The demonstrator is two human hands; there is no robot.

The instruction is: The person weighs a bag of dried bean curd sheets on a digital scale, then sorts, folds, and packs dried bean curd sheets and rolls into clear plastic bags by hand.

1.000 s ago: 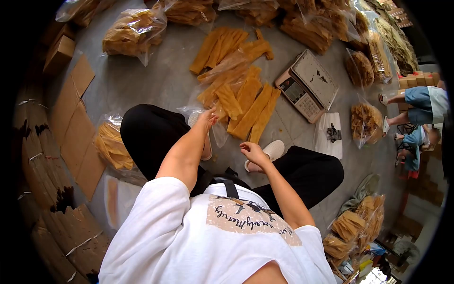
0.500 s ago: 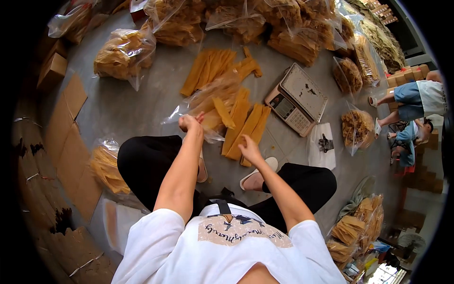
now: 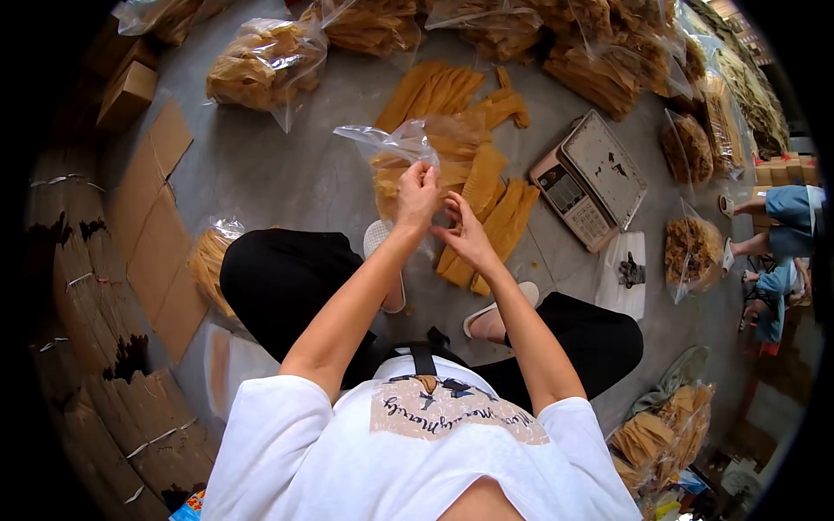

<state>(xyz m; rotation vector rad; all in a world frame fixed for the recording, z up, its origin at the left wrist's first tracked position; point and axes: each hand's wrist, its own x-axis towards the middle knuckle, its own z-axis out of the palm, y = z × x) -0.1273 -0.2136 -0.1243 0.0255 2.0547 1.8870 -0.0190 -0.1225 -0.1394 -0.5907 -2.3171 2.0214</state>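
My left hand point(image 3: 419, 196) is closed on the edge of a clear plastic bag point(image 3: 387, 143), whose loose film spreads up and to the left. Close beside it, my right hand point(image 3: 465, 230) has its fingers bent and apart, near the bag's lower right side; no held object shows in it. Beneath and beyond the bag, flat yellow-brown strips point(image 3: 512, 217) lie on the floor. More such strips point(image 3: 430, 91) form a pile farther off, partly covered by the film.
A scale point(image 3: 591, 178) stands right of the strips, with a white plastic bag point(image 3: 622, 276) below it. Filled bags point(image 3: 265, 69) line the far side. Flattened cardboard point(image 3: 156, 234) lies at left. Two people point(image 3: 786, 217) are at far right.
My left hand has moved right and up, drawing the bag film with it. The small strip on top is no longer seen apart. My right hand has come up beside the left.
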